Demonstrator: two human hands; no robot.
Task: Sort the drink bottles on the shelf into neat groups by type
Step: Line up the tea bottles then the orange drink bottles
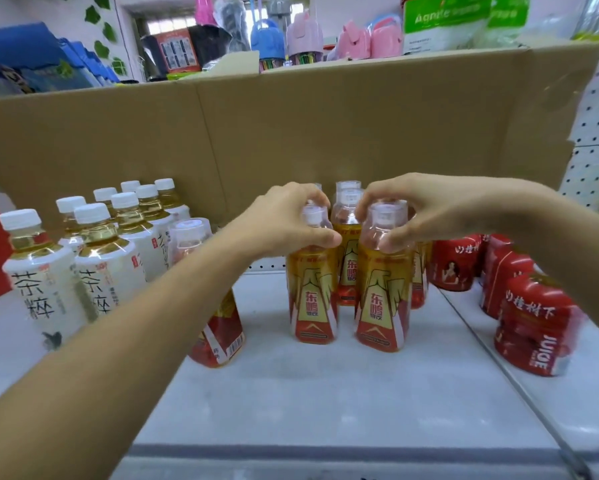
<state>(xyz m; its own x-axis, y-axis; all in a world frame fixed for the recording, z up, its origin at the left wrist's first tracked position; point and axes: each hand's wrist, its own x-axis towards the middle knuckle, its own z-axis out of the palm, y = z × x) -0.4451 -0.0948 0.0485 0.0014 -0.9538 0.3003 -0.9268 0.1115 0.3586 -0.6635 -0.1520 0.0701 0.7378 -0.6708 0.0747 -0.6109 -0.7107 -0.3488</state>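
Note:
On the pale shelf (308, 386), several yellow and red energy drink bottles stand in the middle. My left hand (287, 220) grips the neck of the front left one (313, 299). My right hand (426, 209) grips the neck of the front right one (382, 303). More of the same kind stand close behind them (348, 268). One more energy bottle (218, 327) stands apart to the left, partly hidden by my left forearm. Several white-capped tea bottles (45, 285) are grouped at the left. Red juice bottles (533, 327) stand at the right.
A tall cardboard sheet (291, 133) forms the back wall behind the bottles. A perforated white panel (595, 133) closes the right side. The shelf above carries bags and pink and blue goods. The shelf's front edge (325, 452) runs along the bottom.

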